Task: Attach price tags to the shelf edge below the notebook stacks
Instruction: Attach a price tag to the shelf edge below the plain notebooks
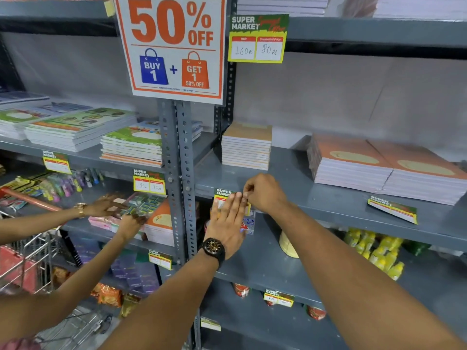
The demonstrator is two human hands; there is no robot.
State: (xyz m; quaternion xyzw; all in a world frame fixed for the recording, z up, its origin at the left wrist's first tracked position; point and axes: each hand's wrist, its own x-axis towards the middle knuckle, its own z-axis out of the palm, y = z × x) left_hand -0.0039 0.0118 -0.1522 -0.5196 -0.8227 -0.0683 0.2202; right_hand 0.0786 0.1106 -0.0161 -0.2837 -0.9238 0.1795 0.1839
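A yellow-and-green price tag [223, 194] sits at the front edge of the grey shelf [328, 213], below a small stack of brown notebooks [246, 147]. My left hand [227, 218], with a black watch on the wrist, lies flat with fingers extended against the tag's face and covers most of it. My right hand [262, 192] pinches the tag's upper right corner at the shelf edge. Two stacks of orange-covered notebooks [386, 170] lie further right, with another tag [393, 209] lying loose and tilted on the shelf in front of them.
Another person's two hands [111, 205] reach into the left shelf bay over packaged goods. A perforated grey upright [180, 178] divides the bays. A large 50% OFF poster [171, 46] hangs above. A roll of tape [288, 245] lies on the lower shelf. A shopping cart [27, 248] stands at left.
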